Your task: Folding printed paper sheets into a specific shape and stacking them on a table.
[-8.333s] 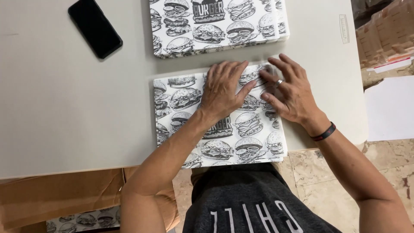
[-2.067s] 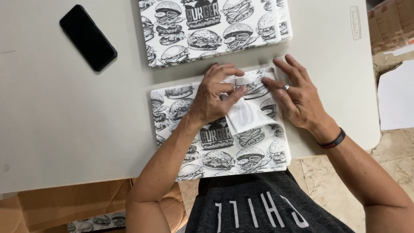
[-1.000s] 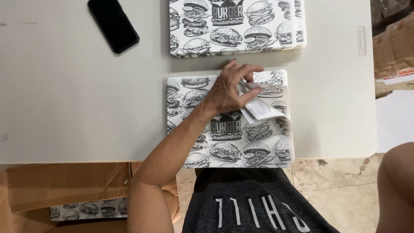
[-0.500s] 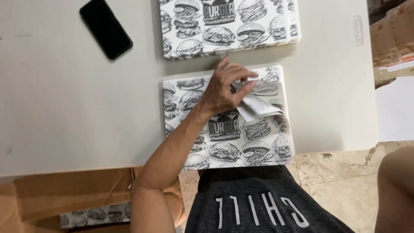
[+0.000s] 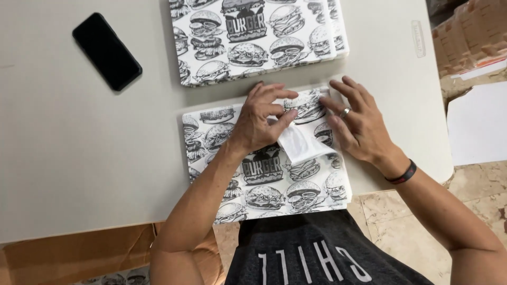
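A sheet of white paper printed with black burger drawings (image 5: 274, 184) lies flat on the pale table (image 5: 79, 158), its near edge over the table's front. My left hand (image 5: 261, 119) presses on its upper middle and pinches a folded-over white corner flap (image 5: 301, 143) between thumb and fingers. My right hand (image 5: 356, 124), with a ring and a dark wristband, lies flat with fingers spread on the sheet's upper right corner, beside the flap.
A stack of the same burger-printed sheets (image 5: 253, 37) sits just beyond the hands. A black phone (image 5: 106, 51) lies at the upper left. Cardboard boxes (image 5: 470, 37) and a white sheet (image 5: 478, 124) are off the table's right edge, brown cardboard (image 5: 79, 258) below the front edge.
My right hand, out of view half a second ago, has come back onto the sheet's upper right corner. The left hand has kept its hold on the white flap.
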